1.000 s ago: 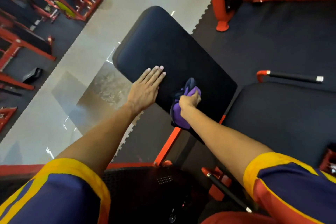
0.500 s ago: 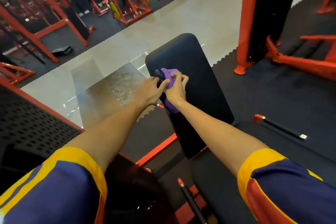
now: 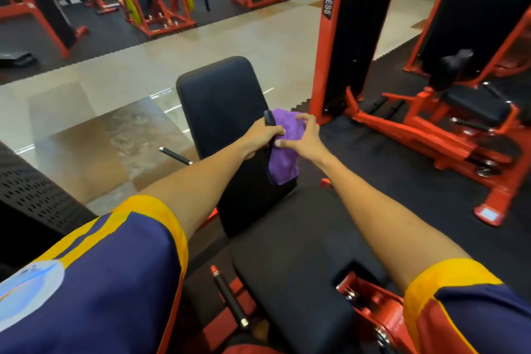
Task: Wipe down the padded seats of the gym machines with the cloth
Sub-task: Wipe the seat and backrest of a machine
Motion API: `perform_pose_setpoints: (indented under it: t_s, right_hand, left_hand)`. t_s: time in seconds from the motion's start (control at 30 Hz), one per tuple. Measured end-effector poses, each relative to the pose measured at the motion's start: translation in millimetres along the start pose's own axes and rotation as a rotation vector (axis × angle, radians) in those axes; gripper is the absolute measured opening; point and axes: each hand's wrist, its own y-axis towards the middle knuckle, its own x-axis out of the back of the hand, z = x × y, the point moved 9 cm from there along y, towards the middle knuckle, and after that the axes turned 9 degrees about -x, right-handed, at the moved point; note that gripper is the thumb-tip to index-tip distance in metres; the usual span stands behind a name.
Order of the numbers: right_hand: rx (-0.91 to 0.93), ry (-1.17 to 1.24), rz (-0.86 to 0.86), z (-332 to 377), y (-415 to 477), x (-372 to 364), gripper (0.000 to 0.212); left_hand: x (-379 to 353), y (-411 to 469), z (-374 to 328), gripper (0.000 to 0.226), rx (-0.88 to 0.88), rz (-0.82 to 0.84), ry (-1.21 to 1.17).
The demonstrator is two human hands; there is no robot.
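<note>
At the right edge of the back pad (image 3: 221, 100), 2 outstretched arms meet. The left hand (image 3: 263, 135) grips the purple cloth (image 3: 284, 164); the right hand (image 3: 304, 138) pinches its top, fingers arched. The cloth hangs down there.

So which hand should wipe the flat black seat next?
Probably the right hand: it holds the purple cloth and its arm reaches over the seat. The left hand grips the cloth's edge, across the backrest.
</note>
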Motion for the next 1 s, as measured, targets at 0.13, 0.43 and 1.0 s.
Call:
perform_pose_setpoints:
  t_s: [0.13, 0.43, 1.0]
  right_hand:
    - [-0.038, -0.038, -0.110, -26.3, -22.6, 90.5, 0.098]
    - [-0.238, -0.170, -0.317, -81.9, -101.8, 283.8, 0.045]
    - [-0.781, -0.298, -1.160, -158.3, -468.7, 483.4, 0.025]
  left_hand:
    - [-75.1, 3.0, -36.5, 0.036, -0.065, 0.145, -0.011]
    - [-248.0, 15.1, -102.3, 0.041, -0.255, 0.411, -0.104]
    - [-605.0, -160.6, -212.3, 0.042, -0.727, 1.093, -0.021]
